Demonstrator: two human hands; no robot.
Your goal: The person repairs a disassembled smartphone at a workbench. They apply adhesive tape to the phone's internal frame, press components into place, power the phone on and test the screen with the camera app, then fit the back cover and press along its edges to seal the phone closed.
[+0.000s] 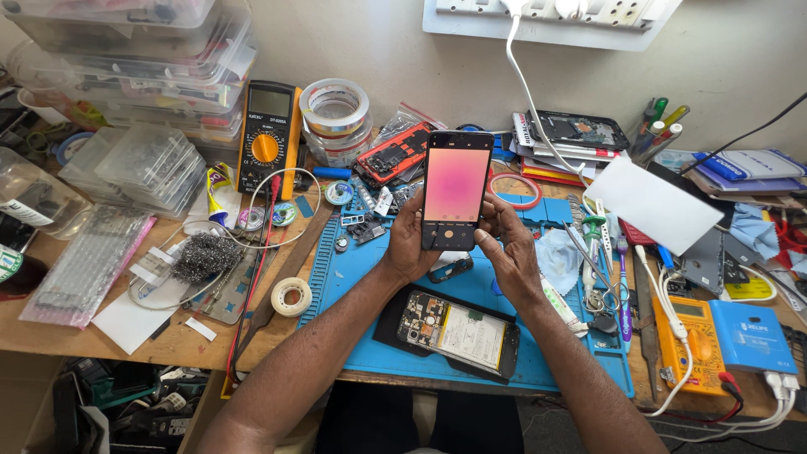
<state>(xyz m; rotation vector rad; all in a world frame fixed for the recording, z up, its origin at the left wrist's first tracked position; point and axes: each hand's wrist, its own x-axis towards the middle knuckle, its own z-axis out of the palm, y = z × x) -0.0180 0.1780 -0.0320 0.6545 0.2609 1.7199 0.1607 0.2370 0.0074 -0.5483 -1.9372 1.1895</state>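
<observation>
Both hands are holding a phone (pixel 454 189) up above the blue mat (pixel 353 277), screen glowing pink, so it faces the person. The left hand (pixel 409 244) is wrapping its side; the right hand (pixel 507 248) is curling around, thumb touching the screen's bottom. An opened phone (pixel 458 332) is lying flat on the mat on the surface (pixel 168 336).

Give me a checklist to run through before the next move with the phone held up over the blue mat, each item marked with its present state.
1. Left hand grips the lit phone by its lower left edge: ok.
2. Right hand steadies the phone's lower right, thumb near the screen: ok.
3. Screen lit, showing a pink-orange glow: ok.
4. Opened phone lying on the blue mat, apart from both hands: ok.
5. Screen free of cracks: cannot tell.
6. Tweezers within reach beside the right hand: ok.
</observation>
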